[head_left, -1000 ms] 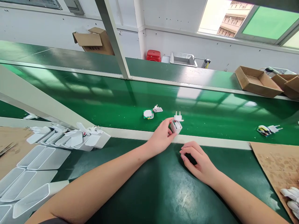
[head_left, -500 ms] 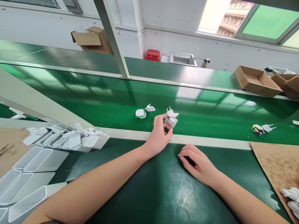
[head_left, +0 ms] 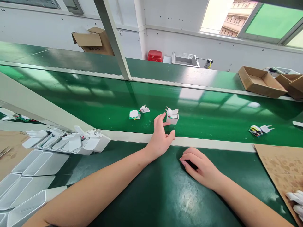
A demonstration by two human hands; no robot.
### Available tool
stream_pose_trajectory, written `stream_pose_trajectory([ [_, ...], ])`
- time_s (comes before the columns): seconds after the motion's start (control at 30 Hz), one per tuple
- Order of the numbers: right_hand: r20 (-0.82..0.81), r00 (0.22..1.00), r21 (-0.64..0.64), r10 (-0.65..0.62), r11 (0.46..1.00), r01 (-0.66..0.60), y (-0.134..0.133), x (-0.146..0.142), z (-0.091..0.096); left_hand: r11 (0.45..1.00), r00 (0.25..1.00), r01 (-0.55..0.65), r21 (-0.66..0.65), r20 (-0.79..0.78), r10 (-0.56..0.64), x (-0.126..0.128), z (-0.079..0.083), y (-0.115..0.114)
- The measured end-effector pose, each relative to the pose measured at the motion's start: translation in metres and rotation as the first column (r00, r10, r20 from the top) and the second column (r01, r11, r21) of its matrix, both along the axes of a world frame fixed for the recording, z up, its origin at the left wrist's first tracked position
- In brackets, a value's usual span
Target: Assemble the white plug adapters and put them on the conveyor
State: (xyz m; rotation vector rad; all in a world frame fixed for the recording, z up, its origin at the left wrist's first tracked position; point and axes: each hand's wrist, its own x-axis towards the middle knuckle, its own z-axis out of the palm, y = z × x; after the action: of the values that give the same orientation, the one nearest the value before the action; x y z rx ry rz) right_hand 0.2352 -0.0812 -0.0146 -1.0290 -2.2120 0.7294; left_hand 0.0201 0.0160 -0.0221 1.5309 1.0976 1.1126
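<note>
A small white plug adapter casing (head_left: 172, 117) stands on the green conveyor belt (head_left: 201, 121), with its two pins and a loose white flap sticking up. My left hand (head_left: 161, 135) is right beside it, fingers spread, its index finger just left of the casing and holding nothing. My right hand (head_left: 200, 166) rests on the dark green bench (head_left: 142, 189), fingers loosely curled over nothing. On the belt to the left lie a round-topped circuit board (head_left: 134, 114) and a white pin piece (head_left: 145, 109). Farther right lies another board (head_left: 255, 130) with a white pin piece (head_left: 266, 128).
A row of white adapter parts (head_left: 68, 142) and clear plastic trays (head_left: 35, 162) sit at the left. A cardboard sheet (head_left: 279, 167) holds white parts at the right. Cardboard trays (head_left: 261, 82) stand on the far shelf behind a metal upright (head_left: 112, 41).
The casing and other belt pieces have shifted left. My left hand has let go of the casing, and its fingers have spread apart. My right hand has barely moved.
</note>
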Motion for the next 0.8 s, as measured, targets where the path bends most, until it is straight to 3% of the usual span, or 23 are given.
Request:
stream_pose_trajectory([
  [0.43, 0.049, 0.999, -0.031, 0.003, 1.0, -0.001, -0.0001, -0.0004, 0.0013, 0.994, 0.998, -0.029, 0.102, -0.044, 0.033, 0.0002, -0.0086, -0.0025],
  [0.6, 0.057, 0.998, -0.029, 0.006, 1.0, -0.005, 0.0002, -0.0005, 0.0019, 0.998, 0.999, -0.023, 0.05, -0.037, 0.025, -0.0007, -0.0077, -0.0026],
  [0.8, 0.053, 0.999, -0.047, 0.01, 0.999, -0.007, 0.0002, -0.0006, 0.0013, 0.992, 0.992, 0.113, -0.056, -0.051, -0.116, -0.0042, -0.0031, -0.0005],
])
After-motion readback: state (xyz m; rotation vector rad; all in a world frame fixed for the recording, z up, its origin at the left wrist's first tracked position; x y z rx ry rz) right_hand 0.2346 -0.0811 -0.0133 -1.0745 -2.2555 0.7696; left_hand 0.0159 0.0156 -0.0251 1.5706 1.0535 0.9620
